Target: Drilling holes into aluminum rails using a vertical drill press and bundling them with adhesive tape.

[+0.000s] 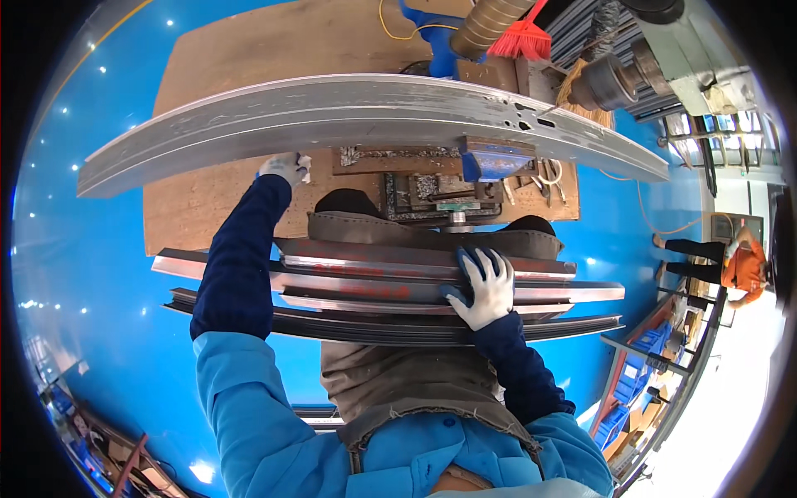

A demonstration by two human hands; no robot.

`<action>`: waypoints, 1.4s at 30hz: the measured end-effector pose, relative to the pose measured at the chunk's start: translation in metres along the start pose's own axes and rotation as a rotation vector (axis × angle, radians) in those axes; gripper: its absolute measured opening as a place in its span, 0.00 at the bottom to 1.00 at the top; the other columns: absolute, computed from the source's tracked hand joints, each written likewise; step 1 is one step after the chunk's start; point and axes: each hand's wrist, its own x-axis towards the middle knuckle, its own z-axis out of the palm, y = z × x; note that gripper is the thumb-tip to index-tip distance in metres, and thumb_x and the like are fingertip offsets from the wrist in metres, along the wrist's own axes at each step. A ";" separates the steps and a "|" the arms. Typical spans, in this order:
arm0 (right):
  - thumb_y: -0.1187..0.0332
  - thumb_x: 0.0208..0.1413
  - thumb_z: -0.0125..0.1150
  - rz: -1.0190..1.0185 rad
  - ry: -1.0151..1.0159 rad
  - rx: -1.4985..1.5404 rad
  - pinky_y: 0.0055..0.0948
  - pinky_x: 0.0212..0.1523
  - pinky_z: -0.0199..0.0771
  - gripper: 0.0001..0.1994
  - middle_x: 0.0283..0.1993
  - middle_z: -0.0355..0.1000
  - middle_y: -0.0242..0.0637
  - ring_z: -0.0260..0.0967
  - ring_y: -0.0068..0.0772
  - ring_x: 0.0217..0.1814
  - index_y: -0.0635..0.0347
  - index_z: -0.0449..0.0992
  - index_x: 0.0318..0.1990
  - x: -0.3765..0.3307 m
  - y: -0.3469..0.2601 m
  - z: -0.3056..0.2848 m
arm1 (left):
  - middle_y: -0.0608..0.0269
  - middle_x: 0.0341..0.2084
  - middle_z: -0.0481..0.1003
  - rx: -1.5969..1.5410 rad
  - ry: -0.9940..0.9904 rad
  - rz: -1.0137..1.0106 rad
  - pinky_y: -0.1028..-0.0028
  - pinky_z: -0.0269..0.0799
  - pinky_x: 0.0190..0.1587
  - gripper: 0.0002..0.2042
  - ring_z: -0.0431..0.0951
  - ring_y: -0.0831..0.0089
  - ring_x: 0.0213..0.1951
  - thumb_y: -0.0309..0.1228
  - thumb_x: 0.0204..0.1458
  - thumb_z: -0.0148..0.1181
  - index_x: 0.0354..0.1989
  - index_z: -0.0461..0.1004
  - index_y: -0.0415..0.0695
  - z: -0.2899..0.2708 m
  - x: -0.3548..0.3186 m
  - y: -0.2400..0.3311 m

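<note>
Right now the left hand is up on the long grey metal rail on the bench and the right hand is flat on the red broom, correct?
Not quite. In the head view the right hand lies flat on the stack of metal strips at the person's lap, not on the red broom, which stands far behind the bench. The left hand is indeed up on the long grey metal rail.

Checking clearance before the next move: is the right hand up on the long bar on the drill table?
No: the right hand lies flat on the stack of metal strips; the left hand touches the long bar.
</note>
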 end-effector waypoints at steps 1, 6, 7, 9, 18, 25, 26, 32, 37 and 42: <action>0.55 0.34 0.66 -0.014 0.004 0.006 0.49 0.60 0.56 0.37 0.61 0.62 0.39 0.57 0.48 0.60 0.49 0.68 0.58 0.003 -0.001 0.001 | 0.57 0.38 0.80 0.001 0.094 0.072 0.63 0.73 0.35 0.21 0.79 0.57 0.34 0.47 0.51 0.55 0.51 0.74 0.52 0.000 0.000 -0.005; 0.55 0.37 0.65 -0.081 0.020 0.002 0.49 0.61 0.56 0.36 0.60 0.62 0.41 0.57 0.49 0.61 0.49 0.67 0.60 0.008 -0.007 0.001 | 0.53 0.49 0.76 -0.049 0.276 0.051 0.60 0.70 0.49 0.28 0.75 0.50 0.49 0.56 0.49 0.53 0.54 0.72 0.51 0.001 0.011 -0.035; 0.55 0.37 0.65 -0.077 0.018 -0.043 0.49 0.61 0.56 0.37 0.60 0.62 0.41 0.57 0.49 0.61 0.50 0.66 0.60 0.008 -0.003 0.003 | 0.52 0.51 0.74 -0.022 0.264 0.035 0.59 0.71 0.48 0.30 0.75 0.50 0.49 0.58 0.49 0.51 0.54 0.72 0.49 -0.005 0.014 -0.028; 0.54 0.38 0.65 -0.099 0.017 -0.021 0.49 0.62 0.56 0.37 0.60 0.62 0.42 0.57 0.49 0.61 0.50 0.66 0.60 0.009 -0.004 0.006 | 0.53 0.46 0.78 -0.190 0.539 -0.014 0.61 0.72 0.45 0.28 0.77 0.51 0.46 0.56 0.49 0.51 0.50 0.75 0.48 -0.017 -0.003 -0.017; 0.57 0.39 0.66 -0.059 -0.020 -0.033 0.49 0.65 0.53 0.36 0.61 0.62 0.44 0.57 0.51 0.62 0.54 0.66 0.61 0.000 -0.002 0.007 | 0.60 0.31 0.81 -0.332 -0.010 -0.127 0.68 0.74 0.36 0.20 0.79 0.62 0.31 0.42 0.46 0.60 0.45 0.78 0.45 0.009 0.008 0.006; 0.57 0.42 0.65 -0.107 -0.016 0.014 0.49 0.65 0.53 0.35 0.61 0.62 0.44 0.57 0.51 0.62 0.54 0.65 0.61 -0.002 0.009 0.010 | 0.58 0.37 0.80 -0.496 0.316 0.008 0.68 0.74 0.38 0.26 0.80 0.59 0.34 0.40 0.41 0.67 0.50 0.75 0.44 0.034 0.050 -0.061; 0.57 0.42 0.65 -0.107 -0.021 -0.014 0.49 0.64 0.53 0.35 0.61 0.62 0.44 0.57 0.51 0.62 0.53 0.65 0.62 -0.003 0.018 0.015 | 0.58 0.38 0.80 -0.416 0.318 0.011 0.69 0.74 0.39 0.27 0.80 0.59 0.34 0.41 0.41 0.67 0.51 0.74 0.44 0.035 0.027 -0.044; 0.58 0.43 0.65 -0.059 0.023 0.012 0.49 0.65 0.53 0.35 0.62 0.62 0.45 0.57 0.50 0.63 0.54 0.64 0.62 -0.013 0.037 0.017 | 0.59 0.36 0.80 -0.296 0.240 -0.232 0.71 0.74 0.40 0.21 0.79 0.60 0.33 0.42 0.44 0.65 0.45 0.78 0.43 -0.057 -0.067 0.019; 0.60 0.44 0.65 -0.055 0.055 0.019 0.48 0.66 0.52 0.34 0.62 0.62 0.45 0.58 0.50 0.63 0.53 0.64 0.62 -0.015 0.042 0.019 | 0.69 0.27 0.80 -0.420 0.200 -0.387 0.76 0.70 0.32 0.13 0.77 0.71 0.29 0.33 0.42 0.65 0.38 0.83 0.47 -0.051 -0.068 0.031; 0.61 0.43 0.64 -0.130 0.020 0.071 0.47 0.67 0.52 0.33 0.62 0.63 0.45 0.58 0.50 0.64 0.53 0.66 0.62 -0.019 0.060 0.010 | 0.72 0.25 0.78 -0.579 0.200 -0.252 0.78 0.67 0.26 0.14 0.72 0.76 0.24 0.30 0.44 0.61 0.42 0.82 0.50 -0.016 -0.051 -0.019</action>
